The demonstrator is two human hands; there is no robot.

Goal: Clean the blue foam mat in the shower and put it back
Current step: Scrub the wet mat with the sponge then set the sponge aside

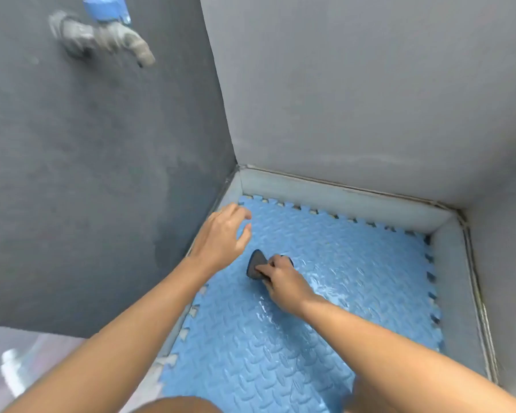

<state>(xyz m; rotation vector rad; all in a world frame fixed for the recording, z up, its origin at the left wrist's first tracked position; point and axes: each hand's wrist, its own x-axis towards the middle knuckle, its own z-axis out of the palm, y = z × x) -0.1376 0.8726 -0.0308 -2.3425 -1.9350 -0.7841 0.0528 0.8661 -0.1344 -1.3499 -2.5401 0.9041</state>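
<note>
1. Nearest the camera, 2 bare forearms are stretched forward and down into a shower tray [340, 201] with a pale raised rim.
2. The blue foam mat [251, 353] is laid flat on the tray floor, filling it almost from wall to wall. Its toothed, interlocking edges are lined up parallel with the tray walls, and 1 corner is pointed into the far-left corner of the tray. Its near end is cut off by the frame, so its longer side cannot be told.
3. A wet sheen [334, 281] is seen on the mat's ridged surface, right of centre.
4. The right hand [283, 281] is curled around a dark scrubbing pad [256, 262], which is pressed onto the middle of the mat. The pad's long axis is set near to far, with its narrower rounded end pointed away.
5. The left hand [221, 236] is held over the mat's far-left corner, fingers loosely bent and nothing gripped. Whether the fingertips touch the mat cannot be told.
6. Beyond, a dark grey left wall [87, 174] and a paler far wall [355, 84] are met in a corner.
7. High on the left wall, a blurred metal tap [102, 37] is mounted, its spout angled down to the right.
</note>
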